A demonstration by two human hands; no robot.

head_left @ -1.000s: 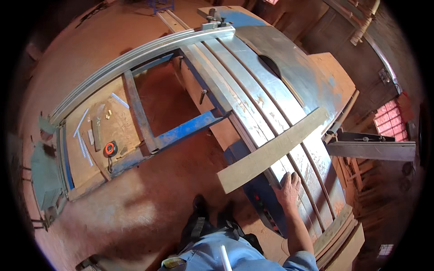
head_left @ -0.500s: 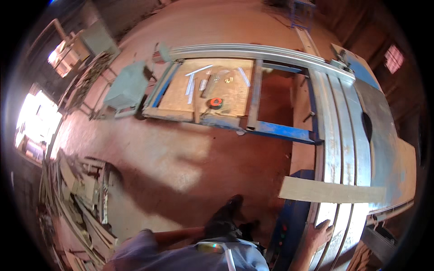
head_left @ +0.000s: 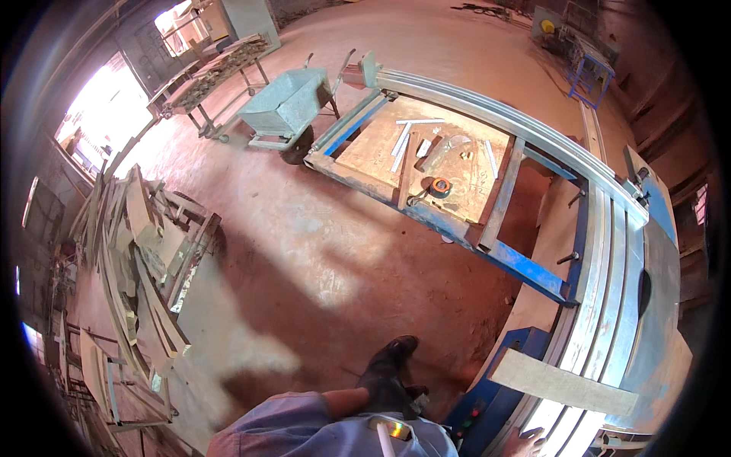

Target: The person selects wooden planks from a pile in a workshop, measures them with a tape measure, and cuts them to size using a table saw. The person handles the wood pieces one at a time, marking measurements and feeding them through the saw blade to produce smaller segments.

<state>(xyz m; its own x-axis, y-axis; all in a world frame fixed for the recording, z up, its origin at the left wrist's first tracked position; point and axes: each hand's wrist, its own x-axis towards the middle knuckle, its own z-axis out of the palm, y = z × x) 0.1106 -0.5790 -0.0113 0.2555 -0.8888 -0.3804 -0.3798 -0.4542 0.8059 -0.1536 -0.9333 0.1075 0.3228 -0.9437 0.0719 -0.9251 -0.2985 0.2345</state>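
Right hand [head_left: 525, 442]: fingers loosely parted on the tabletop [head_left: 626, 305], nothing seen in grip
Left hand: unseen, I cannot tell
Board [head_left: 563, 386]: across the tabletop just beyond my right hand, probably best steadied flat

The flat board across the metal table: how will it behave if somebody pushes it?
The board is probably stiff: its overhanging end shows no sag. It may slide rather than roll, being flat on the smooth-looking metal table.
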